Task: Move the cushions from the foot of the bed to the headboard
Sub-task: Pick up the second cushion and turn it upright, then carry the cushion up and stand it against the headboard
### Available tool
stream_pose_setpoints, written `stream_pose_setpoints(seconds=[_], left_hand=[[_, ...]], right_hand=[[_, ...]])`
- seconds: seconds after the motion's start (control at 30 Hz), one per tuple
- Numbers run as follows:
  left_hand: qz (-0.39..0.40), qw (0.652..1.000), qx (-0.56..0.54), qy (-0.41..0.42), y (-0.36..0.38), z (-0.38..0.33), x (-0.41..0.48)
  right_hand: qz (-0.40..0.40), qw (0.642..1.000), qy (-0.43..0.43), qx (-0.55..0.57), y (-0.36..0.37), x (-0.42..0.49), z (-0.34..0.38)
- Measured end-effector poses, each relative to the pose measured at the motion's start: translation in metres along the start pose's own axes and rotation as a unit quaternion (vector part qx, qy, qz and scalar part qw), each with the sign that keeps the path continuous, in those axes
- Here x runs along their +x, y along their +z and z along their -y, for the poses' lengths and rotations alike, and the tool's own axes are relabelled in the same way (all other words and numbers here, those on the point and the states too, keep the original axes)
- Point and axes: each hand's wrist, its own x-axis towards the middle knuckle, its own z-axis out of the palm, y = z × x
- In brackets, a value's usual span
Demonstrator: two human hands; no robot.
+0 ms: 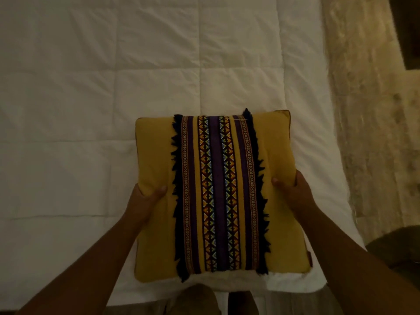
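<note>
A square yellow cushion [154, 160] with a purple patterned band and dark fringe down its middle is over the near end of the white quilted bed [91, 98]. My left hand [143, 201] grips its left edge, thumb on top. My right hand [293, 192] grips its right edge the same way. I cannot tell whether the cushion rests on the quilt or is lifted just above it. The headboard is out of view.
A beige marbled floor [372, 110] runs along the right side of the bed. A dark round object [397, 244] sits on the floor at the bed's near right corner. My foot [195, 298] shows below the bed's near edge.
</note>
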Motion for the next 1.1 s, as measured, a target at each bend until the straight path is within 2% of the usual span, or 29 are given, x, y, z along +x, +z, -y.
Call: stream_pose_setpoints(seconds=[0.2,0.33,0.53,0.83,1.1], left_hand=[[0.055,0.998,0.000,0.004,-0.003,0.015,0.030],[0.111,0.994,0.009,0.003,-0.010,0.004,0.033],[0.145,0.989,0.016,0.010,-0.016,-0.009,0.038],[0.112,0.992,-0.006,0.048,-0.018,-0.021,0.011],[0.069,0.989,-0.035,0.130,-0.043,-0.078,-0.059]], right_hand=[[0.034,0.998,0.056,-0.002,0.004,0.025,-0.022],[0.106,0.992,0.073,-0.002,-0.007,0.031,-0.017],[0.209,0.976,0.065,0.014,-0.020,0.040,-0.006],[0.205,0.976,0.046,0.056,-0.024,0.025,0.007],[0.204,0.974,-0.083,0.061,-0.056,-0.031,0.088]])
